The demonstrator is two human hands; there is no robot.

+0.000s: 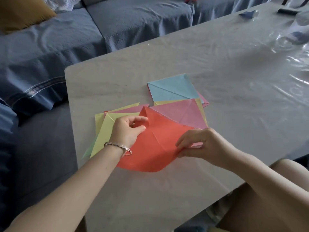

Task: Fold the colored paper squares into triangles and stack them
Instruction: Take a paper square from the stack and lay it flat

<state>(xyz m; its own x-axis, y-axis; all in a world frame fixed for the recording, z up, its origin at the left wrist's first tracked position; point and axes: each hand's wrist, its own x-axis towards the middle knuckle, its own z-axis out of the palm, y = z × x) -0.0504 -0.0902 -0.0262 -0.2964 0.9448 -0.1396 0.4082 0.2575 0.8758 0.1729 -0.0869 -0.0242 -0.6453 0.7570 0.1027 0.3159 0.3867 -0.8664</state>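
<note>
A red paper sheet [150, 148] curves up off the table between my hands. My left hand [127, 129] pinches its upper left corner. My right hand [199, 141] grips its right edge. Under my left hand lies a stack of folded triangles [103, 131], yellow-green on top with pink and green edges showing. Behind the red sheet lies a creased pink square [182, 113] over a yellow sheet. A light blue square [173, 88] with a diagonal crease lies farther back on pink paper.
The grey table [225, 72] is covered with clear plastic film. A blue sofa [50, 47] runs along the left and back, with a mustard cushion [20, 12]. Small dark objects [286, 10] sit at the table's far right. My bare knee [275, 206] is at lower right.
</note>
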